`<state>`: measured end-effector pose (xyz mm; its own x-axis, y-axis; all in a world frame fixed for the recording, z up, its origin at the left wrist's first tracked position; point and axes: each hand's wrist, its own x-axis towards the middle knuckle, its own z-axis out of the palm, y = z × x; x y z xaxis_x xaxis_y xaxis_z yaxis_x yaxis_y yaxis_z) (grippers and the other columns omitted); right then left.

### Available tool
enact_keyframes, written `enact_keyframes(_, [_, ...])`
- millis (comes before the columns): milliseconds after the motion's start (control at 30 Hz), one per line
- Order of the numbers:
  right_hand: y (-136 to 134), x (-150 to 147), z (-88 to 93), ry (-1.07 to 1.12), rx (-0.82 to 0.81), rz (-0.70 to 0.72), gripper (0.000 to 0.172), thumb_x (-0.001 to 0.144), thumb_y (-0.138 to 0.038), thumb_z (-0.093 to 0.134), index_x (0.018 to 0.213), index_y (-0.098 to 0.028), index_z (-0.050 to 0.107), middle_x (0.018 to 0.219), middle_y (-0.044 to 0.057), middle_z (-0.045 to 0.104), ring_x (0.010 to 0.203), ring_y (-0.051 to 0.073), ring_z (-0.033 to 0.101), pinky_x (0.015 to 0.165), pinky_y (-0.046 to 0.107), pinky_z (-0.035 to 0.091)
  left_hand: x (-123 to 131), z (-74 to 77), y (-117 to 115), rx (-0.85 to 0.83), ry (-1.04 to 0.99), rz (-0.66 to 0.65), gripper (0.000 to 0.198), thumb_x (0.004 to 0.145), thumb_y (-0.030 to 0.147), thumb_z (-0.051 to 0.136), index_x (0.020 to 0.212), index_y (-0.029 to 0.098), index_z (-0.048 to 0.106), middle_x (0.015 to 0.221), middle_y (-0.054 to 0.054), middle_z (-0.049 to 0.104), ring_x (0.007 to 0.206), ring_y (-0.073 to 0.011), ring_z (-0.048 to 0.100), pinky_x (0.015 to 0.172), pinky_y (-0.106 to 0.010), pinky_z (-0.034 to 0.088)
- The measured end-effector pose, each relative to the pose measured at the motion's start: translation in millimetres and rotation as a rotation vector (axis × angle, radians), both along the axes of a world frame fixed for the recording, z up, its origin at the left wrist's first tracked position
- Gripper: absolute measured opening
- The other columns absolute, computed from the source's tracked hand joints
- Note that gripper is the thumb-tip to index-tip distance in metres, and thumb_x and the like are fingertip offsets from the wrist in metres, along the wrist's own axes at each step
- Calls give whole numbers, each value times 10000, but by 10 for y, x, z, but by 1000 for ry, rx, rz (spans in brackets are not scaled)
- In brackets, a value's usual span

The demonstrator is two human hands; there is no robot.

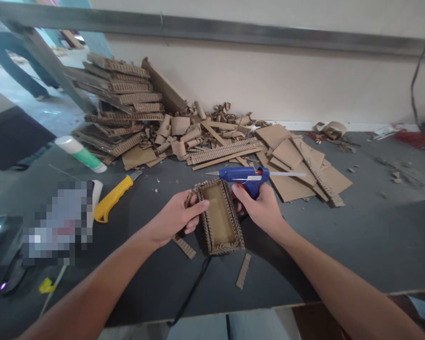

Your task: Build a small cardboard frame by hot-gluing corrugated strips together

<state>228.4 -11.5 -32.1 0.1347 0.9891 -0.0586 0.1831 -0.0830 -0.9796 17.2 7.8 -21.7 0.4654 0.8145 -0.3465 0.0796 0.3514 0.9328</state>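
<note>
Above a dark-grey tabletop [276, 285], the left hand [175, 215] pinches a four-walled brown cardboard tray [234, 218]; the right hand [265, 210] grips a blue glue gun [239, 174]; short corrugated strips [243, 271] lie unattached.

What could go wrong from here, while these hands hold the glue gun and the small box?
The blue glue gun in the right hand has its nozzle near the left hand, which holds the cardboard box; if hot, it might burn that hand. The yellow utility knife lies with its blade exposed and might cut a reaching hand. The black cord by the box could snag.
</note>
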Motion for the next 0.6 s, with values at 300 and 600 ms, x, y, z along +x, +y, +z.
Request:
enact_keyframes(300, [-24, -21, -60, -83, -19, 52, 384, 796, -574, 709, 707, -212, 616, 518, 2, 620, 442, 159, 583, 452, 285, 494, 51, -26, -38, 136, 166, 34, 494, 825, 540, 679, 699, 220, 324, 650, 85, 293, 490, -55, 315, 450, -201, 284])
enact_keyframes(600, [18, 24, -77, -36, -115, 59, 411, 691, -543, 812, 711, -209, 573, 511, -21, 596, 442, 144, 574, 424, 267, 497, -38, -29, 33, 349, 454, 118, 341, 828, 478, 656, 767, 206, 460, 713, 43, 508, 501, -82, 390, 486, -230, 330])
